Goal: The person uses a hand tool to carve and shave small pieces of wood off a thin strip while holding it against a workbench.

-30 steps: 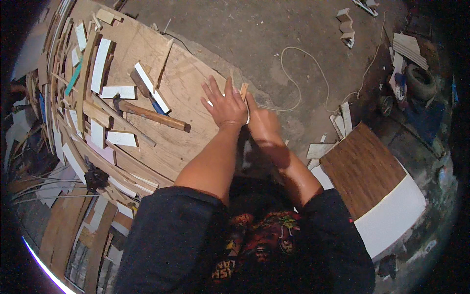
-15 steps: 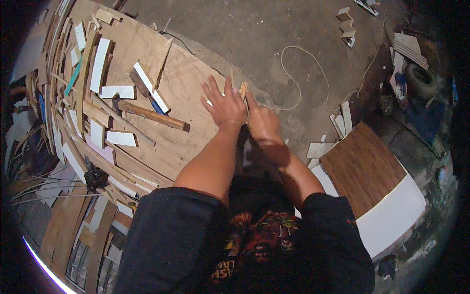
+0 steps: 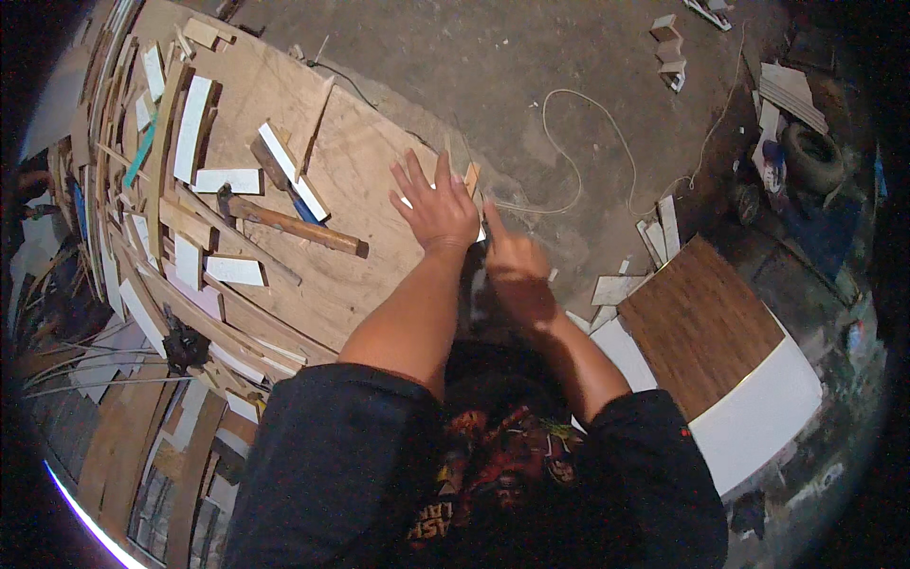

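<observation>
The small wooden strip [image 3: 471, 177], pale and narrow, stands just above centre frame at the right edge of the plywood sheet [image 3: 360, 161]; it looks light, stiff and easily split, best pinched by its long sides. The left hand [image 3: 438, 207] lies spread flat beside it, touching it, while the right hand [image 3: 509, 258] is blurred, its grip impossible to tell. A hammer [image 3: 284, 223] rests further left.

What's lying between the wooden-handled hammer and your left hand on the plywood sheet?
Head view: bare plywood sheet only between the wooden-handled hammer and the left hand; nothing lies there.
</observation>
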The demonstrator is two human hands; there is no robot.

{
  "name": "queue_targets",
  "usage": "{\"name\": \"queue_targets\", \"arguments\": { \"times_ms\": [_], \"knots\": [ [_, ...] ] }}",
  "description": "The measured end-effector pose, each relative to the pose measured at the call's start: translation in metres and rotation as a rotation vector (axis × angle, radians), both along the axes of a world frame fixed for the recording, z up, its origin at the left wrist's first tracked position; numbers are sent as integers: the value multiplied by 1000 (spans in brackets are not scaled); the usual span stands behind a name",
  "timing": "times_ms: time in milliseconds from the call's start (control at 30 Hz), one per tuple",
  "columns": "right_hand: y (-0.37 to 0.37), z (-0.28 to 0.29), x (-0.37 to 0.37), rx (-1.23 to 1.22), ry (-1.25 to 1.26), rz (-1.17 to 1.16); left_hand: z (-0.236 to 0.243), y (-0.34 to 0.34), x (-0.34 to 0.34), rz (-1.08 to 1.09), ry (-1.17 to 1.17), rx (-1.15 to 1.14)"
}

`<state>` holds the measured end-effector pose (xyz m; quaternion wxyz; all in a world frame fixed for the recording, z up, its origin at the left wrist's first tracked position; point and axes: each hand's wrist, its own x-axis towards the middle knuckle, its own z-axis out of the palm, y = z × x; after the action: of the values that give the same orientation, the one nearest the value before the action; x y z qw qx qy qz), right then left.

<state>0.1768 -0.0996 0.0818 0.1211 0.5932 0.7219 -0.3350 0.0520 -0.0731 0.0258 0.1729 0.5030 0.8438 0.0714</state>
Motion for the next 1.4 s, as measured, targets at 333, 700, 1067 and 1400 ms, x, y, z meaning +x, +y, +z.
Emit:
{"name": "queue_targets", "arguments": {
  "times_ms": [333,700,1067,1400],
  "knots": [
    [6,-28,-8,104,54,-39,-2,0,0,-10,-1,14],
    [10,-34,-13,97,23,-79,-2,2,-1,-7,13,6],
    [-36,-18,9,96,6,-56,-3,1,-3,10,30,-15],
    [-39,-17,8,122,12,-68,-5,-3,-1,-9,31,43]
  ]
}}
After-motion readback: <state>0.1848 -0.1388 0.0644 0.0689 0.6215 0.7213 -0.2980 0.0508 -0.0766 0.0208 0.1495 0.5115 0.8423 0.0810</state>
